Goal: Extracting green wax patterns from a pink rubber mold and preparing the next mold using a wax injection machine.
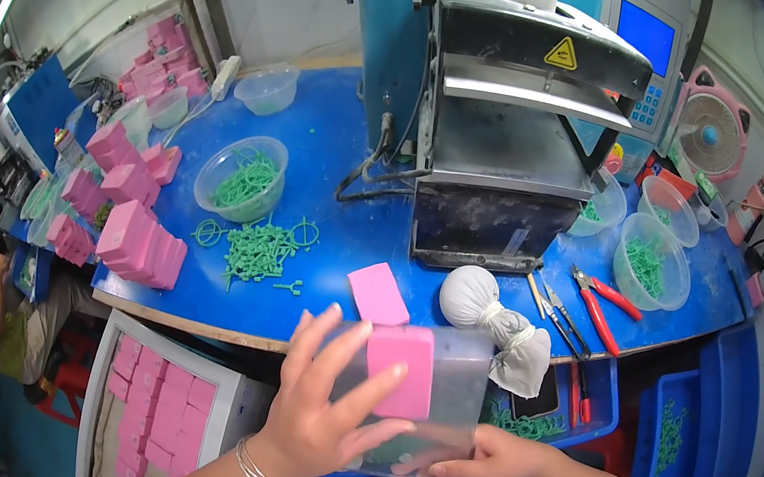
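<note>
A clear plastic box [463, 391] is tipped up before me at the table's front edge, with a pink block [405, 388] at its side. My left hand [319, 405] has its fingers spread over the box and block; one fingertip overlaps the block's face. Whether it grips either cannot be made out. At the box's lower right corner, my right hand [483, 460] is closed on the plastic. Just beyond lies a second pink piece [378, 293] on the blue table. A grey cloth bundle [468, 297], tied at its neck, rests to the right.
A press machine [502, 148] stands at the back centre. Green plastic parts lie in a heap [260, 253] and in a bowl [242, 178]. Red-handled cutters [598, 313] are at right. Pink blocks stand stacked [142, 244] at left, above a white-framed box [226, 412].
</note>
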The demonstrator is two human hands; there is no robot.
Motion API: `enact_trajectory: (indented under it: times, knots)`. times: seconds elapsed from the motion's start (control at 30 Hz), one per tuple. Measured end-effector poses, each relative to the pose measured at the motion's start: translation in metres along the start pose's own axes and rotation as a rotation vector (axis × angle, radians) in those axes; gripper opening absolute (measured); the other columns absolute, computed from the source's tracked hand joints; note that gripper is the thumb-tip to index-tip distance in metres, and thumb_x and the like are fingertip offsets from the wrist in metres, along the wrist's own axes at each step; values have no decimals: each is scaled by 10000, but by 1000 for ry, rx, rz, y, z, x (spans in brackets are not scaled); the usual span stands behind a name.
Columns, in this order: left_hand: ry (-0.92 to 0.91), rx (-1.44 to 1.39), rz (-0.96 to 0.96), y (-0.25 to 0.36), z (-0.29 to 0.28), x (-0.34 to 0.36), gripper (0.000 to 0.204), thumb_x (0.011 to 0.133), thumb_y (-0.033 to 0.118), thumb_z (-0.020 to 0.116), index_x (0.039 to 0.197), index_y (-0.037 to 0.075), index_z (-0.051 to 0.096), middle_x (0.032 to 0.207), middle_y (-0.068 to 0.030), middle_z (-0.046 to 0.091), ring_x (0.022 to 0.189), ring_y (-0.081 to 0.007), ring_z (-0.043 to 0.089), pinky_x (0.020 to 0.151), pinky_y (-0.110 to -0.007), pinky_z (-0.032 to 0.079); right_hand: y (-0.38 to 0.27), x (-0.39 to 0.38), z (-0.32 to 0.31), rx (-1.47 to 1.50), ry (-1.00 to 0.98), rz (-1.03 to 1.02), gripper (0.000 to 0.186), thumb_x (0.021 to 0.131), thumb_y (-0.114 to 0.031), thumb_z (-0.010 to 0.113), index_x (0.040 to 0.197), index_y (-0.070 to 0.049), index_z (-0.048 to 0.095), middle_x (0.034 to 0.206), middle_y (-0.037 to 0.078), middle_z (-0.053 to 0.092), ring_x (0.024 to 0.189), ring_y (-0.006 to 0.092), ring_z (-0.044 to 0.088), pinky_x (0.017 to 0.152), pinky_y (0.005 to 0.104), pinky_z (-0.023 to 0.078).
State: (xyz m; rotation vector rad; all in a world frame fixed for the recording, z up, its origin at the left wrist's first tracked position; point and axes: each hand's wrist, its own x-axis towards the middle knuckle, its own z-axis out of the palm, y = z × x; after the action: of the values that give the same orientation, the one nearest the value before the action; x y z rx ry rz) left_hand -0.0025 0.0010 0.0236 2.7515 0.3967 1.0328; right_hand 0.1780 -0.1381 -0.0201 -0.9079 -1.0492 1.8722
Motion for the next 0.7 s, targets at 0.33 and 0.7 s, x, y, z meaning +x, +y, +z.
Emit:
enact_trajectory:
  times: [0.33, 0.7]
  knots:
    - [-39, 3, -294, -44, 28, 25, 437, 696, 213, 653, 1053, 16, 496, 1153, -192, 440, 1018, -356, 432, 886, -430, 348, -98, -52, 7, 656, -53, -298, 657, 818, -3, 415, 1363, 82, 57, 1055, 442, 460, 757, 353, 644, 531, 288, 530]
    - [-124, -53, -278, -61, 42, 26, 459, 585, 228, 746, 914, 59, 475, 987, -150, 419, 934, -326, 453, 815, -397, 395, -132, -29, -40, 636, -50, -469, 688, 815, -65, 376, 1362, 72, -17, 1068, 444, 448, 684, 384, 630, 499, 332, 543]
